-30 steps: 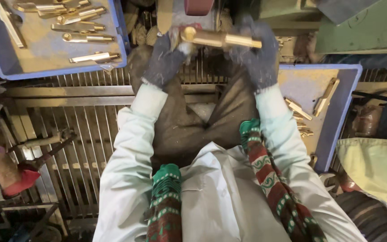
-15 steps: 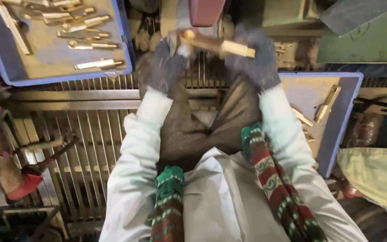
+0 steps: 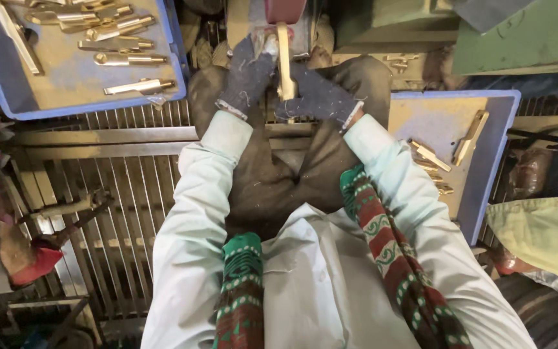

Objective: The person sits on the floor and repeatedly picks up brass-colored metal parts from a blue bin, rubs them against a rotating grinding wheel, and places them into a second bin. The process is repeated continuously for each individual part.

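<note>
Holding the brass piece (image 3: 285, 61) upright against the red wheel (image 3: 285, 10), your gloved left hand (image 3: 248, 76) and right hand (image 3: 318, 97) both clamp it. Press evenly, fingers clear.

Dark-gloved hands (image 3: 285, 87), perhaps brass-yellow bar (image 3: 285, 61)

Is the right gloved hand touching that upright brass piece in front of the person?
Touching. The head view shows the right hand wrapped against the lower part of the brass piece, with no gap between them.
</note>
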